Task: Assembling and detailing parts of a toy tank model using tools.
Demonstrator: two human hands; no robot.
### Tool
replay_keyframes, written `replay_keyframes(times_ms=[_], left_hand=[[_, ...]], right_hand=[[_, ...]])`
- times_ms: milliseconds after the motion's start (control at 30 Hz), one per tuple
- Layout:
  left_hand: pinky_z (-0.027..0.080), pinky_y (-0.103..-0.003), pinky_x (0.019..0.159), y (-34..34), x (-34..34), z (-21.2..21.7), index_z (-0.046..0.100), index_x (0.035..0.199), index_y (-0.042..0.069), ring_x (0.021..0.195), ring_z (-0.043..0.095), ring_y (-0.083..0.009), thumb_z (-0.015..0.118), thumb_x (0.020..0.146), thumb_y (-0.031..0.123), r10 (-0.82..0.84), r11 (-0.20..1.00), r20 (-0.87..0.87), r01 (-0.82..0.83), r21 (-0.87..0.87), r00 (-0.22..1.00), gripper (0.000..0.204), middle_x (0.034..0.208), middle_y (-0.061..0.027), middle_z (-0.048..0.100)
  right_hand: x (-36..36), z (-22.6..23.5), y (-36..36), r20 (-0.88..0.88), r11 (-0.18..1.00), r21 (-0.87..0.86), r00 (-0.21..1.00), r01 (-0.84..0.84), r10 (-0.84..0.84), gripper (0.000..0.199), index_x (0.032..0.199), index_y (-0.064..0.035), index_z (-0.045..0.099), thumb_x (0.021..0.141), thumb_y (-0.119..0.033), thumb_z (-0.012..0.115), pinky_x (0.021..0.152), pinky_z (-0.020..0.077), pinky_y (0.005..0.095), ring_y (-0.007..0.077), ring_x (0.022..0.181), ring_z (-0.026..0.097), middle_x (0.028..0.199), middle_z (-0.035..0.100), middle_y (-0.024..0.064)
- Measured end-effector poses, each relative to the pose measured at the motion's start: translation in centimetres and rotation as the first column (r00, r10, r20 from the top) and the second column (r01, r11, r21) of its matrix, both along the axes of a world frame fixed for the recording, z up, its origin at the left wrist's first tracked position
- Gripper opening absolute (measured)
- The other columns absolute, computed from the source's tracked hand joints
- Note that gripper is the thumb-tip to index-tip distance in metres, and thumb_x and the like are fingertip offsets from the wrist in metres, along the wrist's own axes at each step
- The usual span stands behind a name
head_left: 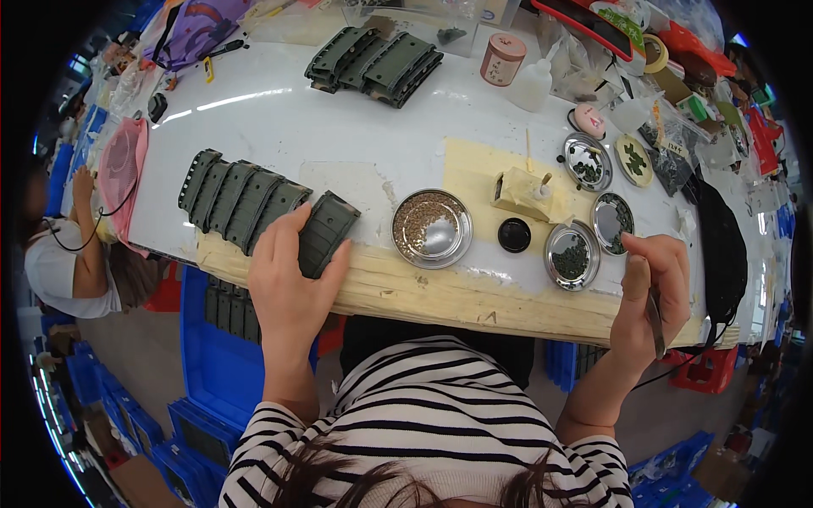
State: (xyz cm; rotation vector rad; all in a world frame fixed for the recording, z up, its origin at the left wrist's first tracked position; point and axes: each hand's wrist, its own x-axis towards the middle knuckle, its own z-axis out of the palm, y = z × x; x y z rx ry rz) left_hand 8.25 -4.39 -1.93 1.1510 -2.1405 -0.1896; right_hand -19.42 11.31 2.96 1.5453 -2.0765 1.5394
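Observation:
My left hand [292,275] has its thumb and fingers around a dark green curved ribbed part [330,227], at the right end of a row of similar parts [241,193] near the table's front edge. In my right hand [650,288] is a slim metal tool that looks like tweezers [655,326]; its tip is hidden. The fingers there are closed, beside a round metal dish [611,222] with small dark green pieces. A second metal dish [572,256] of small green pieces lies just left of it. Between my hands stands a metal dish of brown grains [432,227].
A black round cap [514,235] and a masking-tape-wrapped holder [533,196] sit mid-table. More green parts [374,66], a pink tin [503,59] and a white bottle [532,85] stand farther back. A blue crate [203,364] is below left; another person [72,254] sits at far left.

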Motion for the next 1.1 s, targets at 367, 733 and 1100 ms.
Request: replay_keyframes(times_ms=[367, 733, 1100], left_hand=[[0.05, -0.037, 0.078, -3.8, 0.2, -0.9, 0.066, 0.09, 0.002, 0.091, 0.062, -0.0276, 0.078, 0.074, 0.022, 0.188, 0.969, 0.069, -0.174, -0.173, 0.98, 0.028, 0.1, -0.0108, 0.065], [0.046, -0.035, 0.063, -11.0, -7.5, 5.3, 0.052, 0.082, 0.001, 0.075, 0.058, -0.026, 0.071, 0.084, 0.021, -0.345, 0.918, 0.105, 0.359, -0.171, 0.933, 0.027, 0.076, -0.0101, 0.055], [0.04, -0.033, 0.056, -17.1, -12.8, 3.6, 0.046, 0.082, 0.005, 0.06, 0.048, -0.0206, 0.073, 0.079, 0.029, -0.32, 0.947, 0.225, 0.309, 0.084, 0.92, 0.037, 0.073, -0.0081, 0.053]], right_hand=[[-0.3, -0.5, 0.8, -0.001, 1.0, 0.022, 1.0, -0.004, 0.004, 0.011, 0.091, 0.0008, 0.068, 0.083, -0.006, 0.066, 0.054, 0.0274, 0.0211, 0.0068, 0.058, 0.036, 0.082, 0.054, 0.0055], [-0.4, -1.2, 1.3, 0.034, 0.999, 0.029, 0.999, -0.026, 0.025, 0.009, 0.091, 0.0005, 0.068, 0.082, -0.002, 0.066, 0.053, 0.0277, 0.0212, 0.0071, 0.059, 0.037, 0.081, 0.054, 0.0046], [-0.3, -1.4, 2.0, 0.084, 0.998, 0.028, 0.995, -0.049, 0.046, 0.012, 0.091, -0.001, 0.069, 0.08, 0.002, 0.067, 0.052, 0.0269, 0.019, 0.0052, 0.056, 0.036, 0.083, 0.054, 0.0034]])
